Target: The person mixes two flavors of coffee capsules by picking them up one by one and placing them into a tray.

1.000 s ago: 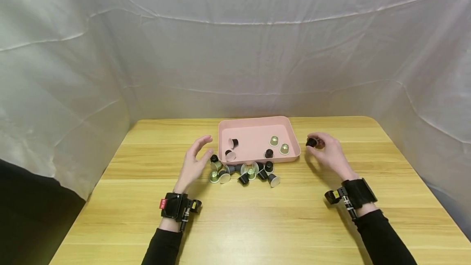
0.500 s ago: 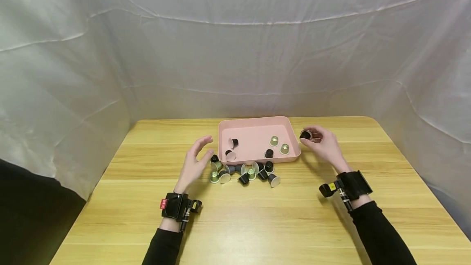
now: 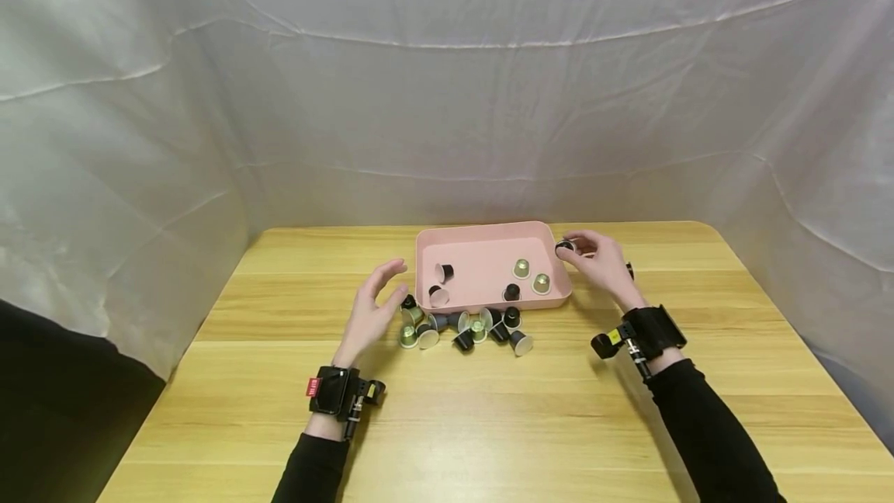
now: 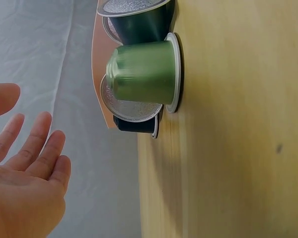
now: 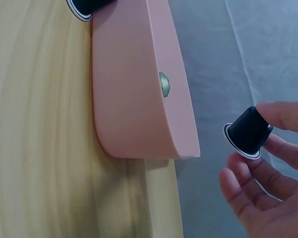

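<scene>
My right hand (image 3: 602, 261) pinches a black coffee capsule (image 5: 249, 131) between thumb and fingers, at the right rim of the pink tray (image 3: 482, 242). A thin pale edge (image 5: 265, 191) shows among its lower fingers; I cannot tell what it belongs to. My left hand (image 3: 370, 313) hovers with fingers apart and relaxed, left of the tray's front corner, with nothing in it. Closest to it are a green capsule (image 4: 144, 72) standing on its rim and dark capsules behind. Inside the tray lie green capsules (image 3: 541, 282) and black ones (image 3: 512, 292).
Several black, grey and green capsules (image 3: 457, 321) lie in a row along the tray's front wall on the wooden table (image 3: 475, 425). A small dark object (image 3: 630, 270) shows just beyond the right wrist. Pale fabric (image 3: 475, 115) hangs behind the table.
My right hand has moved left and away from me with the black coffee capsule, from beside the tray to its right rim. The left hand has stayed nearly still.
</scene>
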`<state>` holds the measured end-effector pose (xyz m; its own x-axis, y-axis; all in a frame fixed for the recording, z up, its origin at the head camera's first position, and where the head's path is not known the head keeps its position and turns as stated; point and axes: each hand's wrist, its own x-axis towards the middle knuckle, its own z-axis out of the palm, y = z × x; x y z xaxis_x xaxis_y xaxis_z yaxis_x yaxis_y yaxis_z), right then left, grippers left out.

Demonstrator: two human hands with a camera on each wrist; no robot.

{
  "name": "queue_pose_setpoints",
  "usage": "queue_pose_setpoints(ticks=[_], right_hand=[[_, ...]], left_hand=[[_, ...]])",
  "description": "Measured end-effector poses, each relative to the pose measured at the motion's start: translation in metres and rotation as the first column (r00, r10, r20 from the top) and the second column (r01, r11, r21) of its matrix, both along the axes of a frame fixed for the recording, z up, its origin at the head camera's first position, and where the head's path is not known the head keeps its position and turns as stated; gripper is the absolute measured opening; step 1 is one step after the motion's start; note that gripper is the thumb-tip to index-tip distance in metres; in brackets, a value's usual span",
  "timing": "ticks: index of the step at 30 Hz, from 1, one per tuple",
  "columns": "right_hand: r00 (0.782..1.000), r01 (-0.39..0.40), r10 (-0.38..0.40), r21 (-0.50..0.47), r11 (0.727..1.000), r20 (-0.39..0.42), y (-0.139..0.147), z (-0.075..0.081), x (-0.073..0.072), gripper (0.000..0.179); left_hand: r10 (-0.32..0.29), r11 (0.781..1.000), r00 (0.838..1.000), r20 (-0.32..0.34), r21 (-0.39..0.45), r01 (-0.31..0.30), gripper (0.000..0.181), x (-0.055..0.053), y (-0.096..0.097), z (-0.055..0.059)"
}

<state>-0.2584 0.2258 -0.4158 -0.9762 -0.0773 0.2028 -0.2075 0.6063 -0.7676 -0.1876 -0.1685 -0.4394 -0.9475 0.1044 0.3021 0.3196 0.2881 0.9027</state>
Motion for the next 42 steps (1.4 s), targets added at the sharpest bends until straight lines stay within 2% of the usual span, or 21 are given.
queue_pose_setpoints(ticks=[9, 14, 20, 27, 31, 36, 42], right_hand=[[0.998, -0.055, 0.055, 0.123, 0.991, 0.000, -0.015, 0.002, -0.024, 0.040], [0.996, -0.094, 0.091, 0.162, 0.982, 0.025, -0.022, 0.001, -0.032, 0.041], [0.995, -0.089, 0.080, 0.167, 0.982, 0.060, -0.029, -0.004, -0.035, 0.038], [0.998, -0.054, 0.044, 0.210, 0.976, 0.053, -0.034, -0.009, -0.038, 0.027], [0.998, -0.038, 0.027, 0.236, 0.971, 0.050, -0.035, -0.011, -0.040, 0.027], [1.000, -0.014, 0.015, 0.215, 0.977, -0.005, -0.033, -0.013, -0.040, 0.033], [0.984, 0.040, -0.008, 0.178, 0.983, -0.175, -0.020, -0.009, -0.034, 0.030]], left_hand=[[0.004, 1.000, 1.000, -0.005, 0.007, -0.004, 0.048, -0.001, -0.001, -0.002], [0.006, 1.000, 1.000, -0.011, 0.006, -0.006, 0.048, 0.000, -0.001, -0.002], [0.003, 1.000, 1.000, -0.021, 0.007, -0.003, 0.047, -0.001, 0.001, -0.002], [0.010, 1.000, 1.000, 0.001, 0.002, -0.010, 0.047, -0.002, 0.002, -0.003], [0.008, 1.000, 1.000, -0.003, -0.001, -0.008, 0.046, -0.002, 0.002, -0.003], [0.008, 1.000, 1.000, -0.005, 0.002, -0.008, 0.046, -0.002, 0.002, -0.003], [0.003, 1.000, 1.000, -0.011, 0.001, -0.003, 0.046, -0.003, 0.002, -0.002]])
